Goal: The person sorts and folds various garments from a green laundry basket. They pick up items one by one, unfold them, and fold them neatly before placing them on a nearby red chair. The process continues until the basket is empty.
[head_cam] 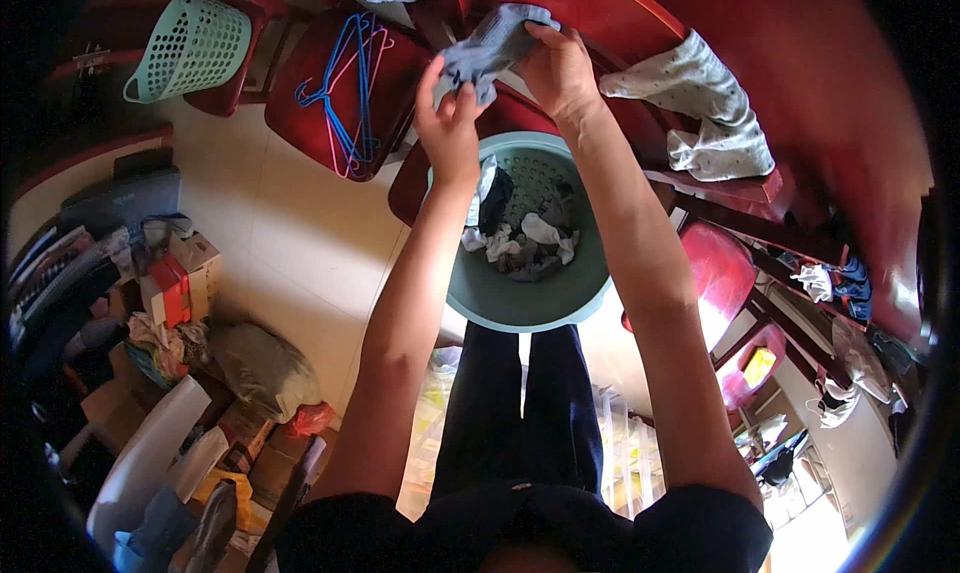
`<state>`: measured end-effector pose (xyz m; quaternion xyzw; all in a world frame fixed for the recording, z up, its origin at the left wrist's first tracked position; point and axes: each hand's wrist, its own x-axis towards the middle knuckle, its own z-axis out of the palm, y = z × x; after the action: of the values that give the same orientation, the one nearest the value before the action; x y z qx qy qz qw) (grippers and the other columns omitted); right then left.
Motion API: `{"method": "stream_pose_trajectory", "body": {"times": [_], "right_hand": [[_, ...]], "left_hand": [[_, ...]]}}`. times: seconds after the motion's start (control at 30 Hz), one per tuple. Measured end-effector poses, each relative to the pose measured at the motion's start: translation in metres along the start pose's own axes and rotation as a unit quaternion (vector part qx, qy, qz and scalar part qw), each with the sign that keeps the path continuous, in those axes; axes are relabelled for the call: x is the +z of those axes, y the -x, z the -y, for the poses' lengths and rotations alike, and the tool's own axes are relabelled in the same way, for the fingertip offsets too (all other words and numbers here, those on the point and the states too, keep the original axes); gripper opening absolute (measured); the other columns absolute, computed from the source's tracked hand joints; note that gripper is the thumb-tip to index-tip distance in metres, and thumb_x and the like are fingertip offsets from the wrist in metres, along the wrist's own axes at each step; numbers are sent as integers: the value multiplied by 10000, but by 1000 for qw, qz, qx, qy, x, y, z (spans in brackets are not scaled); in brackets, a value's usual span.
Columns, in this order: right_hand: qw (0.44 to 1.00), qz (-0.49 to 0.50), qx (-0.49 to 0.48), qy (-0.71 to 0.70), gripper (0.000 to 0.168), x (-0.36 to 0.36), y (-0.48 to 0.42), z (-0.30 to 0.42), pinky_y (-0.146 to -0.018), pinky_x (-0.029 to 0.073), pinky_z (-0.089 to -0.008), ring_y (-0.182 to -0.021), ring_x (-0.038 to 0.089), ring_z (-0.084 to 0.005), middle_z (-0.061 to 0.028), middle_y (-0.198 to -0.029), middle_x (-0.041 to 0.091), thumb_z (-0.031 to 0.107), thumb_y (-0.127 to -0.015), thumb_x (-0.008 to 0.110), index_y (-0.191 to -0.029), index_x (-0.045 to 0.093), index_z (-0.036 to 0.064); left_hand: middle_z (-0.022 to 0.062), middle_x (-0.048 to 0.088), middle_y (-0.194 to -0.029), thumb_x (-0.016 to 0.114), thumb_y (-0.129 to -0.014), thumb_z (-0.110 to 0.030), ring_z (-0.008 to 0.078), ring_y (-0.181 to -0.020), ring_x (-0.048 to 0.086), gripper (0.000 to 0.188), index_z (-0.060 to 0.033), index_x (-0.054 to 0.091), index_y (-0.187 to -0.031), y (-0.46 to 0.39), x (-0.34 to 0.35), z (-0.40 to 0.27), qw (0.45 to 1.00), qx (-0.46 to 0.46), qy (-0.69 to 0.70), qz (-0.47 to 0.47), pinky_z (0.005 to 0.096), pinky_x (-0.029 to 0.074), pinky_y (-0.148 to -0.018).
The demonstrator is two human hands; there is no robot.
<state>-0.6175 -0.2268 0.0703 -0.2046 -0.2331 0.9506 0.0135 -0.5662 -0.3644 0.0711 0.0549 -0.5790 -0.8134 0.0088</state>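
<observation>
A grey sock (pixel 501 42) is stretched between my two hands above the far rim of a basin. My left hand (pixel 452 127) pinches its lower, bunched end between thumb and fingers. At the upper end, my right hand (pixel 559 69) grips the sock with the thumb on top. Below my forearms stands a round grey-green plastic basin (pixel 525 307) with a studded or perforated inner part. White, grey and black small garments, apparently socks, lie crumpled in it, among them a white piece (pixel 541 229) and a black piece (pixel 495 202).
Blue and pink hangers (pixel 349 97) lie on a dark red stool (pixel 289 127) to the left. A pale green perforated basket (pixel 196 44) stands beyond. Right of my hands, a spotted light garment (pixel 709 100) drapes over red wooden furniture (pixel 817 70). Boxes and bags (pixel 262 370) crowd the lower left.
</observation>
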Motion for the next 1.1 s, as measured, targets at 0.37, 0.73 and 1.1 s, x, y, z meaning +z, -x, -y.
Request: {"method": "stream_pose_trajectory", "body": {"times": [0.37, 0.73, 1.1], "right_hand": [[905, -265, -230, 238, 330, -17, 29, 3, -557, 565, -286, -784, 644, -219, -128, -1017, 600, 38, -794, 661, -1087, 518, -12], [910, -101, -316, 249, 510, -21, 63, -12, -955, 386, -287, -1192, 462, -206, -193, -1351, 426, -36, -842, 520, -1319, 339, -11], [386, 82, -293, 871, 562, 10, 22, 18, -906, 402, -495, -1087, 496, -344, -204, -1176, 508, 245, -834, 530, -1306, 381, -22]], "left_hand": [[41, 551, -1101, 566, -824, 101, 110, -920, 576, 455, -60, 513, -1246, -39, -1, 25, 995, -60, 69, 47, 251, 512, -751], [62, 592, -986, 578, -805, 116, 95, -846, 569, 496, -53, 498, -1264, -47, -7, 22, 995, -74, 72, 19, 237, 497, -681], [124, 476, -1307, 611, -827, 23, 188, -1104, 555, 541, -31, 424, -1332, -43, -31, 33, 991, -35, -66, 111, 275, 445, -922]]}}
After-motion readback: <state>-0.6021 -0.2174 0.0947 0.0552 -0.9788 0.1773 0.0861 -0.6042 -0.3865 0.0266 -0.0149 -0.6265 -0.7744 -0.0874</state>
